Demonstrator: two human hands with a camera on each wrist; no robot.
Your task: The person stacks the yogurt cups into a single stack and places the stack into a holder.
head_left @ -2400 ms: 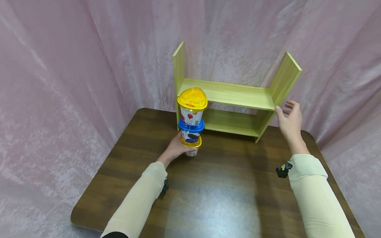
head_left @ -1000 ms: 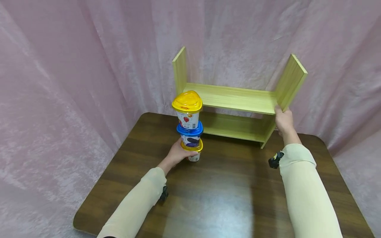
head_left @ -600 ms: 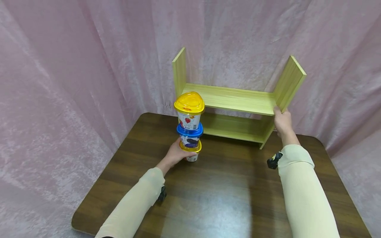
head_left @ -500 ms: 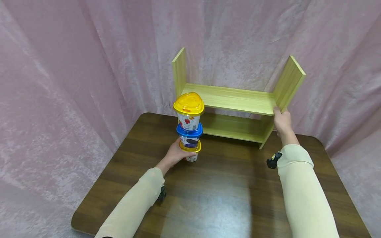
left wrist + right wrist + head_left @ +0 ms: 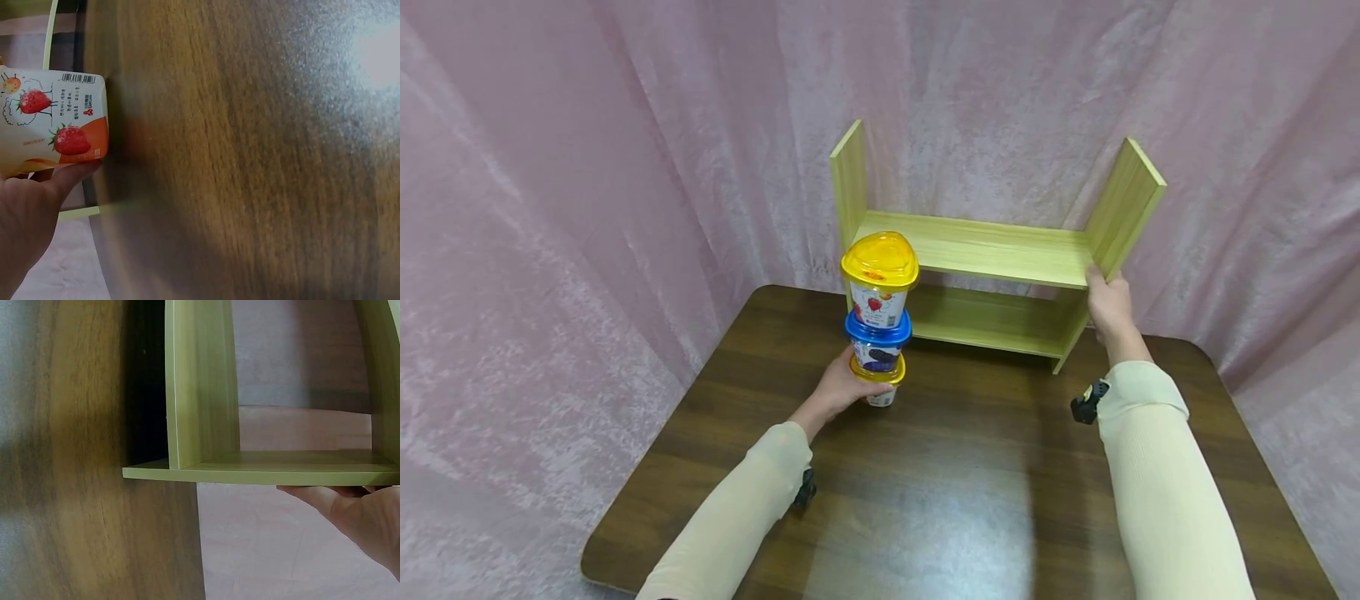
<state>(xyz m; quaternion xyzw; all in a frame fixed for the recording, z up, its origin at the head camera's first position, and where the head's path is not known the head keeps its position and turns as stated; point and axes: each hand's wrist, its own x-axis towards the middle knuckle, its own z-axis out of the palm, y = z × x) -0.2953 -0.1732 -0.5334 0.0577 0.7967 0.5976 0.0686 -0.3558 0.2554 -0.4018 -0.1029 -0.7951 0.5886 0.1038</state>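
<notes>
Three lidded plastic tubs stand stacked in front of the shelf's left end: a yellow-lidded strawberry tub (image 5: 880,283) on top, a blue-lidded tub (image 5: 877,343) in the middle and another yellow-lidded tub (image 5: 880,395) at the bottom. My left hand (image 5: 837,388) grips the bottom tub low down, thumb across its front. In the left wrist view the thumb lies along the strawberry-printed side (image 5: 62,131). My right hand (image 5: 1110,308) rests against the outer face of the wooden shelf's right side panel (image 5: 262,476), thumb straight; its other fingers are mostly hidden.
The pale wooden two-tier shelf (image 5: 992,250) stands at the back of the dark brown table (image 5: 955,467). Behind and around hang pink curtains (image 5: 737,125). Black wrist cameras sit under both sleeves.
My right hand has come in from beside the shelf and touched its right panel. The left hand keeps its grip on the bottom tub. In the last half second almost nothing moves.
</notes>
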